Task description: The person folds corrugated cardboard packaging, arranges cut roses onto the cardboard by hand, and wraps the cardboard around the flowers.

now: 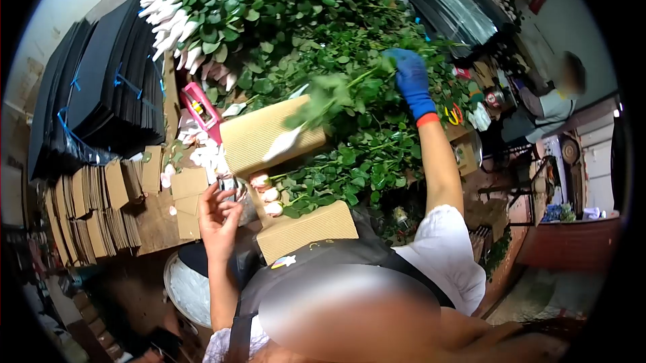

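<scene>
We've got our hands well apart. Right hand (412, 80), blue-gloved, is clamped on the stem of a white-wrapped rose (281, 144); the bud hangs over a corrugated sheet (245, 135), leaves blurred. Left hand (219, 218) is bare, fingers parted and loosely curled, near flat cardboard pieces (190, 191); we can't tell if it touches them. A second corrugated sheet (306, 232) lies nearer us, pinkish blooms (270, 195) between the two.

Surface: bare wood table (158, 225) shows at left. A big leafy heap (269, 20) covers the far side, white-wrapped buds (168, 16) along its left edge. Pink tool (200, 111) by the upper sheet, yellow-red handles (453, 114) beside our gloved wrist. Left: cardboard stacks (94, 211), with blue-tied black boards (111, 80) behind.

Room: stained pale wall (37, 47) at left, co-worker (555, 109) in a light top at right, round white container (192, 289) below the table edge.
</scene>
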The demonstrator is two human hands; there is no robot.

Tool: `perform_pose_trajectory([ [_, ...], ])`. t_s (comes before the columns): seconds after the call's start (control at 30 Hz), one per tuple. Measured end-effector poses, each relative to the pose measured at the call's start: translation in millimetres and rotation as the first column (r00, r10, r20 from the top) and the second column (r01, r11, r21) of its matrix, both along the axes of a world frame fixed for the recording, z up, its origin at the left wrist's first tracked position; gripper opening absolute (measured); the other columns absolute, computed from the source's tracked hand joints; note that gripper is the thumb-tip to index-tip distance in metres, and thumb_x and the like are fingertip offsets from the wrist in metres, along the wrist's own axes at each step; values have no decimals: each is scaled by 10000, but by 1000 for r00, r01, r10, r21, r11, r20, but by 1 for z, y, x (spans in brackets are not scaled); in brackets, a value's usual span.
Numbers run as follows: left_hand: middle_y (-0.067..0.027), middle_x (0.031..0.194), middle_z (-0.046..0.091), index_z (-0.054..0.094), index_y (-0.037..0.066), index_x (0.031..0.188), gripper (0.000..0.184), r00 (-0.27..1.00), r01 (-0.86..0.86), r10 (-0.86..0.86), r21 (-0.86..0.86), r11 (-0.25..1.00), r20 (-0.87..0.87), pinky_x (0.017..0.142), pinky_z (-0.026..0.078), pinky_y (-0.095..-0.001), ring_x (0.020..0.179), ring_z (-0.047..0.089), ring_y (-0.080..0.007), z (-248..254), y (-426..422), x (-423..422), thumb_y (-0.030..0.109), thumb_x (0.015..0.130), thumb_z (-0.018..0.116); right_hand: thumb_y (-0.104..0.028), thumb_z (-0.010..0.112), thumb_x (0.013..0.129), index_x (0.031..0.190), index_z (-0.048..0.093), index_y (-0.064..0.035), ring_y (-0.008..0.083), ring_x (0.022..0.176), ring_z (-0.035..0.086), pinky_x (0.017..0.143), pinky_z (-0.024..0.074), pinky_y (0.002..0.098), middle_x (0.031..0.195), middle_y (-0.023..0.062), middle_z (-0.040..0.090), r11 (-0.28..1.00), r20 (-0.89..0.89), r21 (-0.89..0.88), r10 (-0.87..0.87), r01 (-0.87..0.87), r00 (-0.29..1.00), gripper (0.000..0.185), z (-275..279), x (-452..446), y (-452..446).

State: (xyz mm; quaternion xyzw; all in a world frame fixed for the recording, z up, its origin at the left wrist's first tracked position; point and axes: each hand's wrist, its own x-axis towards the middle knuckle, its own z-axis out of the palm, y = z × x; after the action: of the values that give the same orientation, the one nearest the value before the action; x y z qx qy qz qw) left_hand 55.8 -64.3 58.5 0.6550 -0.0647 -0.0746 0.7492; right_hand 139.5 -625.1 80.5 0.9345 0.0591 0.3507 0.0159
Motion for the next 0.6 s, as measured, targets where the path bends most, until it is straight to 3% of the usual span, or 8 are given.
perform_pose_trajectory([
  [0.1, -105, 1208, 612, 491, 30, 1382, 535, 999, -43, 40, 115, 992, 23, 817, 496, -223, 922, 599, -87, -28, 22, -1, -58, 890, 682, 49, 587, 723, 1152, 680, -116, 373, 1102, 597, 984, 474, 451, 1159, 135, 658, 980, 155, 91, -191, 179, 969, 469, 1, -21, -50],
  [0.2, -122, 1236, 602, 454, 43, 1414, 605, 997, -9, 19, 132, 991, -71, 828, 512, -247, 941, 612, -100, -48, 34, 1, -56, 872, 704, 32, 642, 707, 1154, 664, -99, 376, 1078, 604, 970, 485, 443, 1137, 150, 660, 950, 134, 261, -213, 173, 968, 466, 25, -40, -36],
  [0.33, -147, 1285, 582, 363, 60, 1486, 766, 994, 48, -52, -36, 998, -101, 843, 529, -272, 955, 621, -133, -12, 11, -1, -63, 826, 733, 31, 678, 685, 1209, 651, -109, 361, 1131, 588, 985, 469, 466, 1211, 146, 634, 997, 118, 75, -40, 31, 992, 543, 44, -79, 5],
  [0.4, -171, 1340, 554, 285, 77, 1532, 889, 990, 99, -118, -205, 974, -82, 870, 541, -297, 977, 640, -165, 2, 1, 0, -72, 787, 748, 22, 712, 673, 1224, 646, -111, 361, 1166, 569, 997, 459, 467, 1241, 141, 616, 998, -105, 52, 43, -37, 994, 570, 53, -107, 35],
  [0.47, -167, 1323, 580, 334, 79, 1531, 935, 989, 146, -150, -212, 966, -3, 831, 534, -271, 985, 641, -169, 22, -10, 0, 125, 750, 846, 5, 742, 669, 1220, 647, -114, 375, 1162, 561, 987, 455, 458, 1237, 139, 612, 996, -292, -15, 76, -84, 953, 572, 47, -136, 57],
  [0.53, -154, 1277, 620, 473, 34, 1442, 751, 923, 323, -366, -275, 905, -118, 861, 532, -294, 1006, 647, -174, 5, 11, 4, 86, 778, 821, -18, 746, 686, 1216, 648, -114, 384, 1136, 559, 970, 451, 461, 1229, 134, 608, 995, -483, -5, 88, -103, 871, 547, 49, -158, 78],
  [0.6, -127, 1207, 663, 611, -8, 1294, 498, 911, 379, -369, 25, 925, -183, 851, 534, -282, 1006, 647, -147, -18, 15, 1, 48, 826, 772, -48, 747, 699, 1202, 649, -124, 383, 1098, 568, 941, 458, 470, 1192, 136, 619, 995, -553, -6, 82, -102, 829, 518, 33, -178, 73],
])
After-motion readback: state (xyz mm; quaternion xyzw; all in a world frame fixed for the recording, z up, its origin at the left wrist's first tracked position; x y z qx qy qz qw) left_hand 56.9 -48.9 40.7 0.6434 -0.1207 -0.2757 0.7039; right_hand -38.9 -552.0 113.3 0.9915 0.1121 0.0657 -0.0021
